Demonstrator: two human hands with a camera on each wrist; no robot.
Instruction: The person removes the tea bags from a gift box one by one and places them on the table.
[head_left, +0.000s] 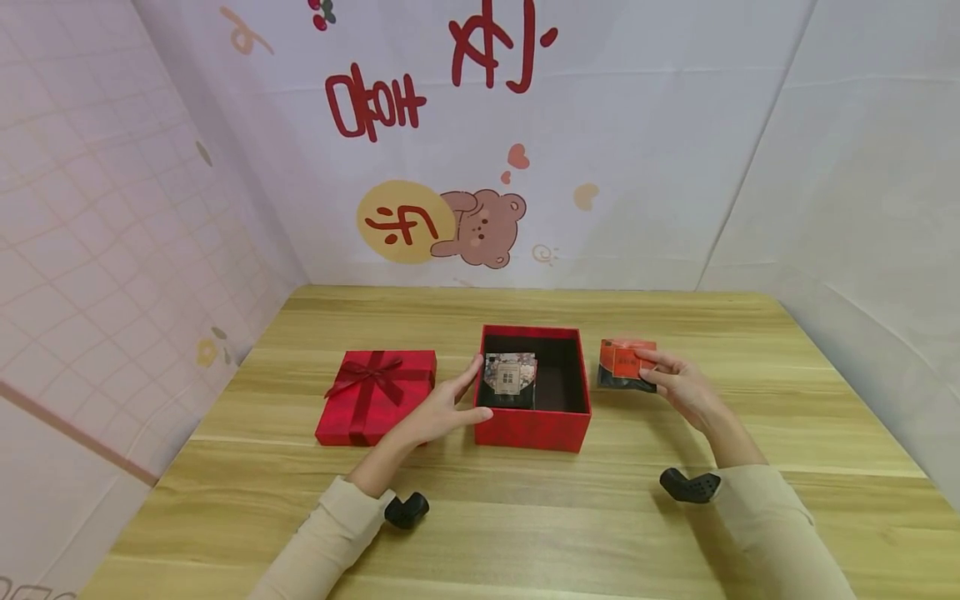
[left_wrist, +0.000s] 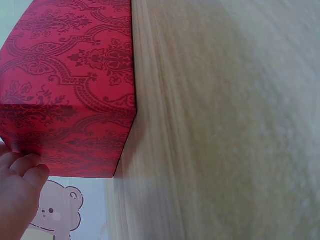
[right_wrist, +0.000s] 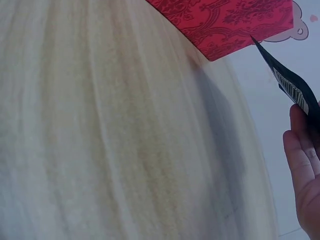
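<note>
My left hand (head_left: 444,408) rests against the left side of an open red gift box (head_left: 531,430), fingers along the wall and thumb at the front rim. Seen from the left wrist, its fingertips (left_wrist: 36,175) touch the patterned wall. Inside the box's left half stands a floral packet (head_left: 510,380) with a beige label; the right half shows the dark interior. To the right of the box, my right hand (head_left: 684,388) pinches a flat orange-and-black packet (head_left: 622,365) by its right edge. The right wrist view shows that packet (right_wrist: 287,80) edge-on, with a barcode.
A red lid (head_left: 339,417) with a dark red ribbon bow lies left of the box, partly behind my left forearm. The wooden table (head_left: 540,517) meets a printed wall cloth (head_left: 630,150) at the back. Black wrist devices (head_left: 690,486) extend from both sleeves.
</note>
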